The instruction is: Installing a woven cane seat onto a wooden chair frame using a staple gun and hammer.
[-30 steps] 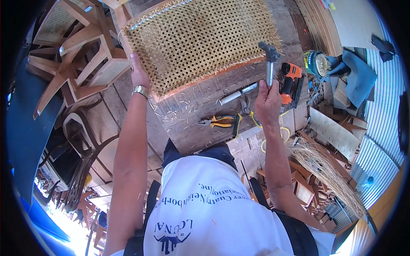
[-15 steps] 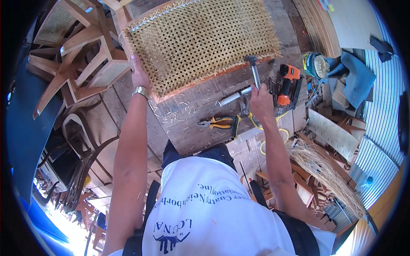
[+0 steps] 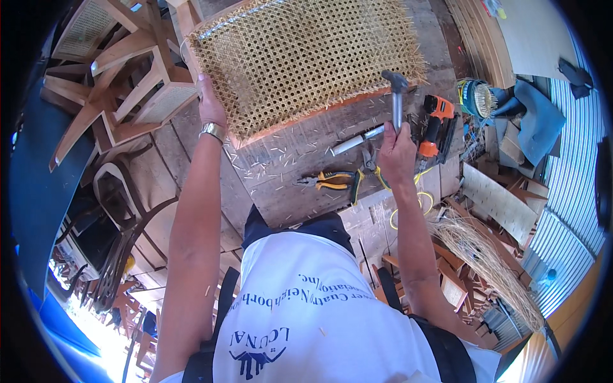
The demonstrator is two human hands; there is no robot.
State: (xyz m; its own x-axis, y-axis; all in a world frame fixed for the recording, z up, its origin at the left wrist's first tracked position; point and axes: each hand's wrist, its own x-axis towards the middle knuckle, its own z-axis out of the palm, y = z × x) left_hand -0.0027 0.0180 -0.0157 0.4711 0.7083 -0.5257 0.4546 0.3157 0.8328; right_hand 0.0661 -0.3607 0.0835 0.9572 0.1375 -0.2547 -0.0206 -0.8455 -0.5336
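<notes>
A wooden frame [image 3: 255, 138] covered with woven cane webbing [image 3: 306, 54] lies on the workbench, its cut cane ends bristling along the edges. My left hand [image 3: 212, 110] grips the frame's left side near the front corner, thumb along the edge, the other fingers mostly hidden. Closed round a hammer [image 3: 397, 105], my right hand [image 3: 397, 153] is off the front right corner. The dark hammer head is up, close to the frame's edge. Just left of that hand lies a metal-shafted tool with a pale handle [image 3: 348, 146]. Yellow-and-black pliers [image 3: 329, 180] and a pair of cutters [image 3: 368, 165] lie nearer me.
An orange-and-black nail gun [image 3: 436, 124] sits right of the hammer, with a yellow hose [image 3: 426, 204] below. Cane trimmings litter the bench [image 3: 268, 204]. A tin [image 3: 476, 97] stands at the right. Wooden chair frames [image 3: 128, 83] crowd the left; cane strands [image 3: 488, 262] hang at the lower right.
The hammer has moved right and its head has swung more upright, away from the frame's front edge. The caned frame sits slightly farther right and up in view; my left hand keeps its hold.
</notes>
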